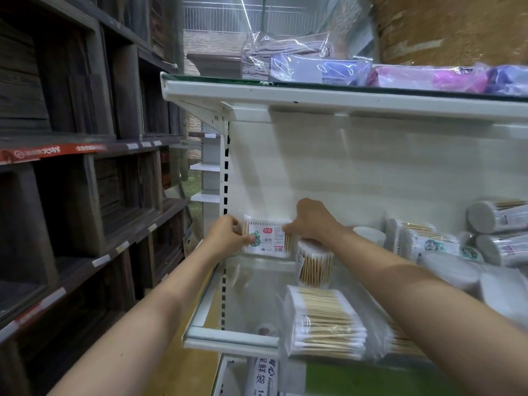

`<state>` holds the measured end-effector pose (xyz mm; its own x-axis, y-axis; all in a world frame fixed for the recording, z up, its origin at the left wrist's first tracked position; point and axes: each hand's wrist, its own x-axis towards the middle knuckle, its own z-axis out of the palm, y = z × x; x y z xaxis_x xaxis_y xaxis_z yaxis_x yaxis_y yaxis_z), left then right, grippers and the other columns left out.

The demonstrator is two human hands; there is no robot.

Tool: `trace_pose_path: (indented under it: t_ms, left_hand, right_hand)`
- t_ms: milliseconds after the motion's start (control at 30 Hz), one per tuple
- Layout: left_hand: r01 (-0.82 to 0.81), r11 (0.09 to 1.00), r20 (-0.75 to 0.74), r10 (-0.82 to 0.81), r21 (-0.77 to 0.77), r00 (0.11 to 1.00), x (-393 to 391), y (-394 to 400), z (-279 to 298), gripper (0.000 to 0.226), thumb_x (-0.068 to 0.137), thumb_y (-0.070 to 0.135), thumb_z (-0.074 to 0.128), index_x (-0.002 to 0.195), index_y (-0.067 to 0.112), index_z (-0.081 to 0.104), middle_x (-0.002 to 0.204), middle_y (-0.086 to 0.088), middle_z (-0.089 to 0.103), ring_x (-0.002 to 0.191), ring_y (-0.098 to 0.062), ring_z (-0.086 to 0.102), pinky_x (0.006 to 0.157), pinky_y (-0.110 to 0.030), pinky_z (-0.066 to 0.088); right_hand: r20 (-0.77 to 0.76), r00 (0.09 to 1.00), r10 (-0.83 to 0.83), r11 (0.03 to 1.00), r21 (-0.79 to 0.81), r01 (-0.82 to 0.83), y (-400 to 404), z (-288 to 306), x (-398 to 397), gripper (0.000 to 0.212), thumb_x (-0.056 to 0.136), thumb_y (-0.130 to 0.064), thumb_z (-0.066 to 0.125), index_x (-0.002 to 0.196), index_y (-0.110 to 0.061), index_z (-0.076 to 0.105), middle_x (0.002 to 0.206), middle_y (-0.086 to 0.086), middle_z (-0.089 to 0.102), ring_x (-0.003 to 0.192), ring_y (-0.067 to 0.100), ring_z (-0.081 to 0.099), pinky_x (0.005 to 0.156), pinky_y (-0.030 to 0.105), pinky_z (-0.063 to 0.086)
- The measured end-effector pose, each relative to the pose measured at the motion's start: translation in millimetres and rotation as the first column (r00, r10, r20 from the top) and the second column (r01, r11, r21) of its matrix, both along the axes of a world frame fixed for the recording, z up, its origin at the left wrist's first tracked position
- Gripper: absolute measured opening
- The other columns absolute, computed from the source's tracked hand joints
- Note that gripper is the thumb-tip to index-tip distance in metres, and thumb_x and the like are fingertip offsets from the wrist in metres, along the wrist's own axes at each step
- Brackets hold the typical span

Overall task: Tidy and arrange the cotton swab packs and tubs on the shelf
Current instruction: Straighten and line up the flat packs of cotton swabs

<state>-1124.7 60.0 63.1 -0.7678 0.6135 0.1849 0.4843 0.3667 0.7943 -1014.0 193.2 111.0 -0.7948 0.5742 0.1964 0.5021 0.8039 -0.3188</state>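
A flat pack of cotton swabs point(267, 237) with a white label stands upright at the back left of the glass shelf point(228, 332). My left hand point(228, 235) grips its left edge and my right hand point(310, 217) pinches its top right corner. Just right of it stands a round tub of wooden swabs point(315, 264). A stack of clear swab packs point(325, 321) lies near the shelf's front edge. Further right lie more packs point(428, 241) and round tubs on their sides point(497, 215).
A white upper shelf point(314, 95) carries plastic-wrapped purple and grey cloths point(314, 67). Dark wooden shelving point(71, 167) stands to the left across a narrow aisle. A lower shelf shows a green and white package point(265, 378). The left part of the glass shelf is bare.
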Motion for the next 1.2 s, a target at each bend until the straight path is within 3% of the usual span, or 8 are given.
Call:
trace_pose_path:
  t_ms: [100,233,333,567,667,767,967,1200]
  left_hand:
    - [-0.04,0.999,-0.038,0.04,0.013,0.998,5.0,-4.6,3.8,0.038,0.077,0.028,0.075,0.102,0.014,0.051,0.088,-0.001,0.057,0.079,-0.015,0.052,0.07,-0.029,0.049]
    - [-0.089,0.993,-0.018,0.09,0.082,0.996,22.1,-19.3,8.7,0.078,0.076,0.032,0.075,0.138,0.007,0.037,0.129,-0.012,0.054,0.111,-0.024,0.056,0.092,-0.038,0.049]
    - [-0.066,0.988,-0.014,0.069,0.138,0.998,44.6,-31.8,9.5,0.074,0.077,0.031,0.075,0.137,0.008,0.039,0.131,-0.011,0.053,0.112,-0.022,0.054,0.087,-0.033,0.046]
    - [0.128,0.972,-0.099,-0.11,0.198,0.989,120.8,-63.8,18.3,0.045,0.074,0.035,0.075,0.115,0.018,0.062,0.109,0.008,0.067,0.098,-0.005,0.063,0.091,-0.027,0.051]
    - [0.276,0.961,-0.22,-0.265,0.02,0.939,157.7,-75.7,18.5,0.053,0.064,0.043,0.078,0.113,0.031,0.061,0.109,0.022,0.062,0.102,0.008,0.057,0.093,-0.02,0.046]
    - [0.263,0.956,-0.328,-0.292,-0.13,0.898,185.4,-81.6,9.1,0.067,0.06,0.041,0.083,0.121,0.026,0.059,0.112,0.02,0.057,0.106,0.003,0.053,0.095,-0.019,0.041]
    - [0.055,0.984,-0.409,-0.121,-0.171,0.904,221.8,-75.6,-17.6,0.069,0.07,0.019,0.079,0.132,0.023,0.049,0.131,0.002,0.044,0.122,-0.015,0.042,0.107,-0.029,0.032]
    - [-0.15,0.978,-0.454,0.199,0.142,0.869,241.3,-65.7,-33.9,0.047,0.077,-0.015,0.053,0.119,0.006,0.06,0.123,-0.008,0.054,0.115,-0.023,0.051,0.097,-0.022,0.034]
  right_hand:
    - [-0.045,0.999,-0.014,1.0,-0.013,0.014,-4.0,8.8,13.4,0.042,0.084,-0.029,0.066,0.061,-0.015,0.035,0.064,-0.002,0.039,0.064,0.016,0.043,0.046,0.021,0.027]
    - [-0.097,0.995,-0.039,0.999,-0.016,0.038,-7.5,17.3,36.2,0.038,0.084,-0.037,0.066,0.068,-0.006,0.05,0.073,0.006,0.053,0.074,0.025,0.053,0.054,0.023,0.035]
    - [-0.137,0.989,-0.06,0.998,-0.037,0.056,-11.7,18.9,58.8,0.05,0.082,-0.04,0.068,0.11,0.001,0.061,0.115,0.013,0.063,0.108,0.028,0.058,0.081,0.028,0.044]
    - [-0.127,0.99,0.068,0.994,-0.072,-0.078,-34.3,16.0,126.5,0.036,0.087,-0.029,0.063,0.117,-0.01,0.065,0.115,0.006,0.067,0.11,0.02,0.06,0.088,0.023,0.043]
    - [-0.091,0.982,0.165,0.986,0.011,-0.165,-48.9,10.6,151.8,0.032,0.09,-0.019,0.058,0.121,-0.013,0.063,0.121,0.004,0.065,0.113,0.019,0.059,0.097,0.026,0.045]
    - [-0.079,0.958,0.276,0.957,0.112,-0.267,-58.2,1.3,174.7,0.031,0.091,-0.009,0.05,0.119,-0.011,0.064,0.123,0.006,0.065,0.114,0.021,0.058,0.098,0.028,0.044]
    - [-0.037,0.915,0.402,0.911,0.114,-0.396,-71.0,-22.2,210.7,0.043,0.089,0.004,0.043,0.126,-0.01,0.058,0.124,0.008,0.064,0.114,0.021,0.059,0.093,0.024,0.042]
    - [-0.27,0.894,0.357,0.903,-0.145,-0.404,-89.5,-34.2,227.5,0.043,0.088,0.001,0.05,0.131,-0.005,0.052,0.133,0.011,0.057,0.117,0.023,0.058,0.104,0.039,0.044]
